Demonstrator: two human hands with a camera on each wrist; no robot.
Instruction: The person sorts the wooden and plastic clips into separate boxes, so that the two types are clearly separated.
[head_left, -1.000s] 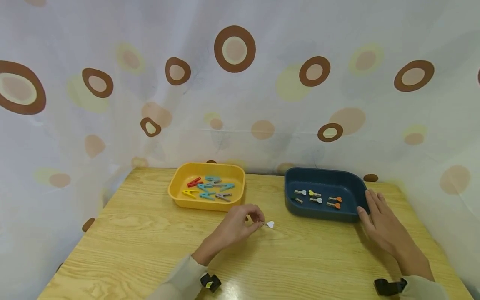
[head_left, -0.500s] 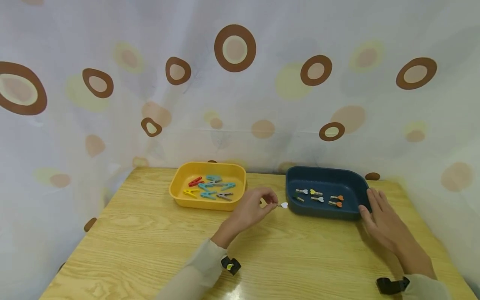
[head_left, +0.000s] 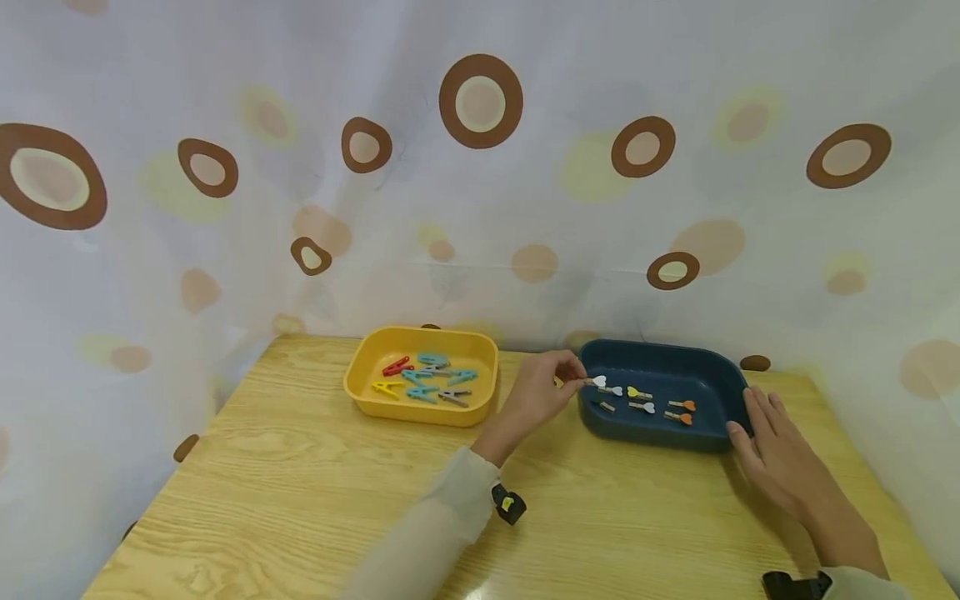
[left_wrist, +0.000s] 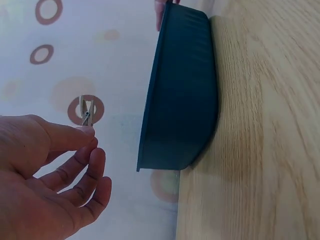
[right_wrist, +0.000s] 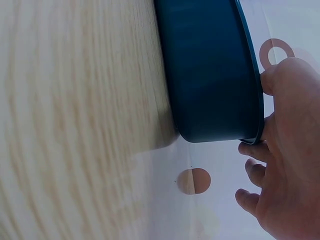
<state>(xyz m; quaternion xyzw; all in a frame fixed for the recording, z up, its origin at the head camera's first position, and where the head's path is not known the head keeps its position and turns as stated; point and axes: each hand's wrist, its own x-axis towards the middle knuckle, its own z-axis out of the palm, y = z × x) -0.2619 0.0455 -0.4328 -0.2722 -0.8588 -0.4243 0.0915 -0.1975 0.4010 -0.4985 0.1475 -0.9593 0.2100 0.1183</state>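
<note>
My left hand (head_left: 538,393) pinches a small wooden clothespin (head_left: 597,381) with a white heart, just over the left rim of the dark blue tray (head_left: 652,431). In the left wrist view the pin's wooden legs (left_wrist: 87,111) stick up beyond the thumb and fingertip, apart from the tray wall. My right hand (head_left: 780,458) rests at the tray's right end, fingers mostly straight along the rim; the right wrist view has the thumb (right_wrist: 270,80) touching that rim. Inside the tray lie several similar pins, with white, yellow and orange hearts (head_left: 678,418).
A yellow tray (head_left: 420,412) holding several plastic clothespins (head_left: 422,393) in red, yellow, blue and grey stands to the left. Both trays sit near the back edge of the wooden table (head_left: 315,500), before a patterned curtain (head_left: 420,200).
My left hand has carried the white-heart clothespin from above the middle of the table, rightward and away from me, to the blue tray's left rim. The right hand has stayed at the tray.
</note>
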